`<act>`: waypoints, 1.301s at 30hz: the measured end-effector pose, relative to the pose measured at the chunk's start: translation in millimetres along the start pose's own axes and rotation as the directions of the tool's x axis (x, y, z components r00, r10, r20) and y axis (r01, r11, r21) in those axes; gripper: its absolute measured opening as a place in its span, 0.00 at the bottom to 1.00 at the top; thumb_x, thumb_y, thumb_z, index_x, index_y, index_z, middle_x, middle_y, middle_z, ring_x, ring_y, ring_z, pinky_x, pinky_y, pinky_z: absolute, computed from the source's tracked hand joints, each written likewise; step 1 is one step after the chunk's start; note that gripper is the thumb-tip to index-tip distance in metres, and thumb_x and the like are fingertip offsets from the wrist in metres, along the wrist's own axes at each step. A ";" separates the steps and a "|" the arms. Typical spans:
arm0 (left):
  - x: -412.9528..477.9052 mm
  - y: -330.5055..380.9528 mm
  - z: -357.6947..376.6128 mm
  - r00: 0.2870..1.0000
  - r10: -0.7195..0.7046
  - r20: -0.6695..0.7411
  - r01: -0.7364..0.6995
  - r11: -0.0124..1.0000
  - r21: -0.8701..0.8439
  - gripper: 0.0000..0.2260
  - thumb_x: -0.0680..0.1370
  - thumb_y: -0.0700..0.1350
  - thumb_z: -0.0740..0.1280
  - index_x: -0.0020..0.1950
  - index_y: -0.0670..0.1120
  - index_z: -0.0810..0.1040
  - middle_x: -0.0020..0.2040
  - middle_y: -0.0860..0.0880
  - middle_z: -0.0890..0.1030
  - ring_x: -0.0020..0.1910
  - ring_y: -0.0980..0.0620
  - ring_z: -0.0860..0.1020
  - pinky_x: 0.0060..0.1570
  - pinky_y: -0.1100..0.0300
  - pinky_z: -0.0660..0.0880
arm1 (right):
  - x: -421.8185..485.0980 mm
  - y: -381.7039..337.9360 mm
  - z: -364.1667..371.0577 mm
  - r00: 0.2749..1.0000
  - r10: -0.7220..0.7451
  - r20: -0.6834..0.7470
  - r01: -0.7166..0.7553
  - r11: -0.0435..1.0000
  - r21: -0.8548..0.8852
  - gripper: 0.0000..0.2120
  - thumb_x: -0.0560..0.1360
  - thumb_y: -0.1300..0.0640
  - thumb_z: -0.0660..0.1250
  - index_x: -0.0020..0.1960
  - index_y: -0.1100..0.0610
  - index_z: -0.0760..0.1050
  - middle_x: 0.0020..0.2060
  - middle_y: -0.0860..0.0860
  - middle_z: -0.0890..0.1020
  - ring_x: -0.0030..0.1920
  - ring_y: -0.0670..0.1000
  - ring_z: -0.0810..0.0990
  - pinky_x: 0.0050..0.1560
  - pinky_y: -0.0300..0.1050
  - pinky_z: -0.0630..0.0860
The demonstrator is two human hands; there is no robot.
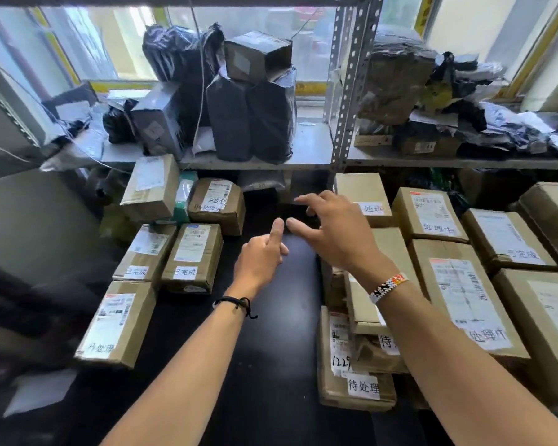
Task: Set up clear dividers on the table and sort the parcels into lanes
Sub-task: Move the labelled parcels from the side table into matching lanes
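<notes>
Left hand (260, 259) over dark worktop (271, 365), fingers curled, thumb up, nothing visibly held, right hand (335, 236) just beside, fingers spread wide, parcels (192, 257) on both sides

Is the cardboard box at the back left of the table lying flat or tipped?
Tipped: the box sits at a slant, unlike the flat boxes before it.

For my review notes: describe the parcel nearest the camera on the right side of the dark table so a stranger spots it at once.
Start at the dark table, whose bare strip runs between two groups of cardboard parcels. At the strip's right edge, closest to the camera, one parcel lies beneath another box. It alone bears big handwritten black digits on its label.
</notes>
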State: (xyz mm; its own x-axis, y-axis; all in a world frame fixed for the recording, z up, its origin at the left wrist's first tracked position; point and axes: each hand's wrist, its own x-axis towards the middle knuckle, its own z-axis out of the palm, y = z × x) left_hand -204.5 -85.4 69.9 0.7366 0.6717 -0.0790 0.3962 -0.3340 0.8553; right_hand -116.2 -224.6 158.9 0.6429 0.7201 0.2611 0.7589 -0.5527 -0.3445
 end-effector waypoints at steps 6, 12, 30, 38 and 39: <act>25.2 -56.0 -43.9 0.997 -0.056 -0.045 0.056 0.998 -0.003 0.36 0.76 0.76 0.45 0.39 0.51 0.82 0.39 0.52 0.85 0.43 0.47 0.83 0.45 0.48 0.78 | 34.8 -69.9 65.6 0.989 -0.012 0.149 -0.007 0.992 0.123 0.23 0.80 0.38 0.65 0.72 0.45 0.76 0.60 0.50 0.80 0.60 0.55 0.78 0.62 0.54 0.73; 56.4 -120.7 -85.7 0.986 -0.113 -0.126 0.104 0.992 -0.078 0.15 0.86 0.55 0.58 0.47 0.51 0.79 0.50 0.44 0.83 0.48 0.45 0.79 0.48 0.49 0.75 | 66.6 -103.5 151.1 0.940 0.091 0.328 -0.181 0.949 0.258 0.26 0.80 0.38 0.66 0.74 0.48 0.73 0.62 0.51 0.78 0.62 0.55 0.79 0.62 0.55 0.77; 128.1 -275.1 -118.1 0.963 -0.175 -0.206 0.218 0.952 0.213 0.31 0.84 0.50 0.65 0.85 0.51 0.57 0.81 0.47 0.67 0.77 0.44 0.69 0.72 0.50 0.68 | 77.2 -152.4 374.8 0.788 0.419 0.451 -0.616 0.541 0.573 0.30 0.87 0.42 0.54 0.85 0.50 0.51 0.79 0.50 0.69 0.75 0.56 0.73 0.72 0.60 0.71; 130.9 -275.4 -113.6 0.937 -0.279 -0.213 0.321 0.925 0.202 0.34 0.83 0.53 0.67 0.85 0.52 0.56 0.79 0.48 0.71 0.74 0.42 0.73 0.69 0.48 0.71 | 67.5 -149.0 394.9 0.814 0.477 0.332 -0.570 0.544 0.615 0.35 0.82 0.34 0.50 0.85 0.47 0.52 0.77 0.46 0.72 0.74 0.50 0.74 0.71 0.58 0.73; 132.0 -275.7 -113.6 0.934 -0.281 -0.219 0.326 0.923 0.206 0.34 0.83 0.53 0.67 0.85 0.52 0.56 0.79 0.48 0.71 0.74 0.42 0.73 0.69 0.48 0.71 | 68.3 -149.0 396.7 0.814 0.477 0.330 -0.570 0.552 0.609 0.36 0.82 0.33 0.50 0.85 0.47 0.52 0.77 0.47 0.72 0.73 0.51 0.75 0.71 0.59 0.73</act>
State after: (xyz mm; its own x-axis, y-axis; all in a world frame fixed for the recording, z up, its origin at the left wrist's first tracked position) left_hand -278.8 170.5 -118.2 0.4568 0.8663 -0.2020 0.7185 -0.2255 0.6580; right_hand -226.6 73.3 -129.6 0.8517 0.4610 -0.2492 -0.0108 -0.4601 -0.8878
